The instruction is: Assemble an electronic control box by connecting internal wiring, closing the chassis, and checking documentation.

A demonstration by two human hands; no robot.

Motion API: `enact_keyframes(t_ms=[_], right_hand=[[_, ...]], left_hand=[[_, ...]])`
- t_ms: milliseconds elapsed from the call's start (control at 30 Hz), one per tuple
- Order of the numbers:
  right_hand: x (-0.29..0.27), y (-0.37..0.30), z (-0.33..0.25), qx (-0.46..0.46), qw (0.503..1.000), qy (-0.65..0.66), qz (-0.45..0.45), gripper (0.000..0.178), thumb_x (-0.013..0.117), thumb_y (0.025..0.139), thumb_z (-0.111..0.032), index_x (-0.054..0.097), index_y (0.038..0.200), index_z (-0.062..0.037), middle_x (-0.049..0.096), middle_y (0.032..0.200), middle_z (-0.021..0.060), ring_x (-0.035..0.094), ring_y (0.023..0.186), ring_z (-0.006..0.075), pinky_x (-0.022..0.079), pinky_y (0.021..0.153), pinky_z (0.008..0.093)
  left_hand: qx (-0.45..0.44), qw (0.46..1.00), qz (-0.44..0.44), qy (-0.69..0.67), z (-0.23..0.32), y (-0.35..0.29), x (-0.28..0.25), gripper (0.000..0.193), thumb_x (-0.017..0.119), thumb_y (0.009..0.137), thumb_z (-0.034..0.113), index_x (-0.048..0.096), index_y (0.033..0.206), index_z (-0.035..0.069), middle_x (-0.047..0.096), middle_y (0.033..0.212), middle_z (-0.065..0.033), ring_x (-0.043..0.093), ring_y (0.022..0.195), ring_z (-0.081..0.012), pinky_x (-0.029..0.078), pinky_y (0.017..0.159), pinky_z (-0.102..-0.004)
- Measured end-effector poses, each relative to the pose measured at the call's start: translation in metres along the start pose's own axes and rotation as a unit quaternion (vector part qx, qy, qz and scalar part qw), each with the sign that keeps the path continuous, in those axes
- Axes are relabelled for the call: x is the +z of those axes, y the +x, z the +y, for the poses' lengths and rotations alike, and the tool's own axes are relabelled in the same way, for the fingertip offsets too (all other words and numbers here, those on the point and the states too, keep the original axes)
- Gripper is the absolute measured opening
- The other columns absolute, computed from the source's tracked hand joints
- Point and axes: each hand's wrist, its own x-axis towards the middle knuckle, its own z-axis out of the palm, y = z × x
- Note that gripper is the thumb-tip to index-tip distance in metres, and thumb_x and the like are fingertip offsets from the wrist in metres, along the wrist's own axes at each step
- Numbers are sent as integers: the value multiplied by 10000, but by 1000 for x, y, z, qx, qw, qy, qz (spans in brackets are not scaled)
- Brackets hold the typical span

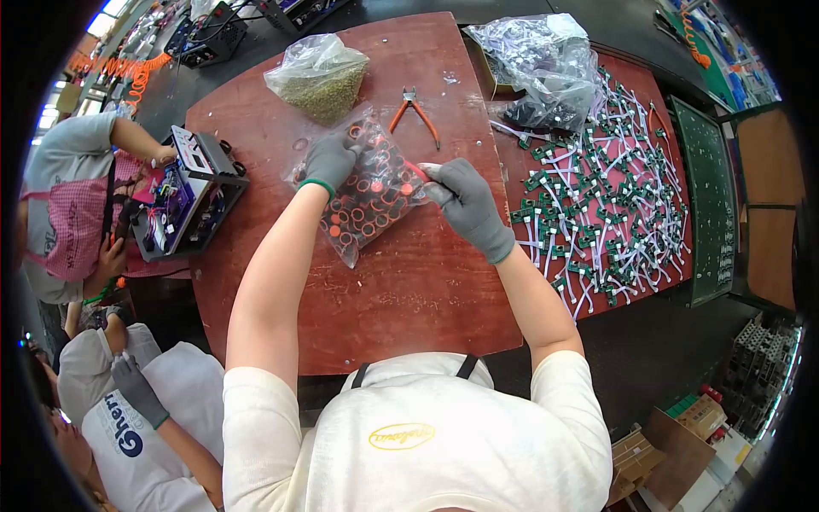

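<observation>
A clear plastic bag (373, 205) lies on the red-brown table, filled with orange and dark rings and some orange round caps. My left hand (331, 160), in a grey glove with a green cuff, is closed on the bag's upper left part; its fingertips are partly hidden. At the bag's right edge, my gloved right hand (467, 203) pinches the corner by a red strip (416, 171), thumb and fingers pressed together. Orange-handled pliers (415, 118) rest just beyond the bag, jaws pointing away from me.
Another clear bag (320, 88) of small greenish-yellow parts stands behind. To the right, many green circuit boards with white cables (597, 205) cover a red surface beside a crumpled plastic bag (546, 64). On the left a co-worker handles an opened electronic unit (192, 192); another person sits nearer.
</observation>
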Motion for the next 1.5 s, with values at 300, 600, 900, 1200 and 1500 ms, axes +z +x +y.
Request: enact_keyframes(t_ms=[300,600,900,1200,1500], right_hand=[[22,48,32,-79,990,-92,-78,264,646,776,-118,627,1037,-83,590,847,90,546,809,267,475,706,366],[56,56,50,-89,973,-155,-143,262,627,799,-112,616,1059,-79,598,881,85,545,825,266,481,716,358],[58,52,44,-116,967,-170,-147,317,591,734,-58,617,1048,-96,579,845,77,546,830,265,490,692,364],[59,44,36,-65,978,-155,-125,298,601,740,-52,617,1036,-84,596,883,80,545,847,265,486,711,358],[55,37,42,-81,985,-140,-69,242,600,772,-85,613,1014,-79,595,870,69,547,860,258,491,686,365]], left_hand=[[-83,771,-190,-602,-8,-11,-30,275,531,872,144,565,1062,-52,632,977,-99,637,873,-189,530,797,-317],[-145,681,-246,-674,-24,-29,-28,313,473,921,103,505,1181,-69,598,1106,-150,620,971,-236,521,885,-381],[-89,797,-173,-571,-3,-47,-37,310,580,886,101,550,1129,-88,622,1021,-103,624,853,-157,528,761,-280],[-85,785,-116,-602,-6,-46,-9,229,570,883,127,588,1012,-62,618,878,-86,596,741,-150,513,690,-279],[-90,680,-137,-715,0,-50,-2,218,492,932,121,526,1024,-73,569,956,-119,582,862,-190,519,846,-362]])
